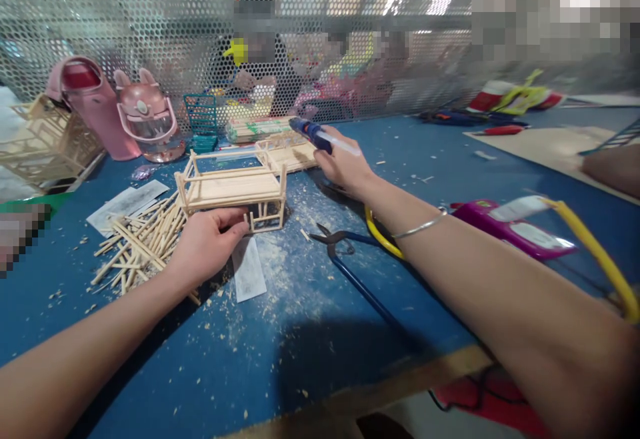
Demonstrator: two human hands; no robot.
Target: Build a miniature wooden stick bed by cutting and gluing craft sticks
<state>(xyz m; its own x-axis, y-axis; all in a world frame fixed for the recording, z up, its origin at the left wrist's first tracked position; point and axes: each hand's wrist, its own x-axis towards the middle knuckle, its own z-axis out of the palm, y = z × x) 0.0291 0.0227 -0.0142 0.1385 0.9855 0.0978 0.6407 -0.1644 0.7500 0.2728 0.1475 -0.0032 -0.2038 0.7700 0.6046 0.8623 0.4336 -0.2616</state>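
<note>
A small bench-like model (230,189) made of thin wooden sticks stands on the blue table. My left hand (213,235) is closed at its lower front, thumb and fingers pinching a short stick part by the frame. My right hand (345,162) grips a dark blue glue gun (310,132), a clear stick showing at its back. The gun is raised, its nose toward the upper left, over a second stick model (290,155). Loose wooden sticks (145,245) lie in a pile beside my left hand. Blue-handled pliers (345,252) rest spread apart below my right forearm.
Strips of paper (249,271) and wood dust lie around. Behind stand a pink bottle (95,112), a clear bottle with ears (150,122) and a perforated metal screen (320,85). A purple device (500,229) and yellow cable (595,252) are at right. Another person's hand (613,169) is at the far right.
</note>
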